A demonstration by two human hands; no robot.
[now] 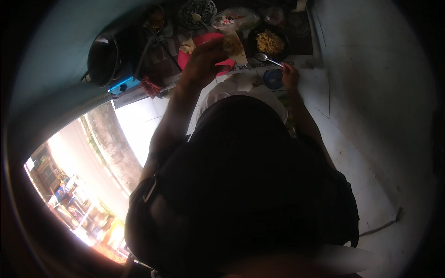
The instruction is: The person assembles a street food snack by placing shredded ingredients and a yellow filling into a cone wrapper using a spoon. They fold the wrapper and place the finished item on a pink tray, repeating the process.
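Over a pink plate (pixel 184 59), my left hand (pixel 204 62) holds up a thin pale wrapper sheet (pixel 243 53) with a yellowish-brown mound of filling on it. Another crumpled pale sheet (pixel 187 46) lies on the plate's left side. My right hand (pixel 290 75) grips the handle of a metal spoon (pixel 262 57). The spoon's bowl is at the near rim of a dark bowl of shredded yellow food (pixel 270 42). My left fingers partly hide the plate, and shadow blurs the fine detail.
A large dark pot (pixel 103 59) stands at the left, near a red cloth (pixel 150 86). Behind the plate are a patterned dish (pixel 190 10) with a spoon and a clear plastic bag (pixel 234 20). A blue round container (pixel 273 79) sits beside my right hand. A pale wall (pixel 371 92) bounds the right.
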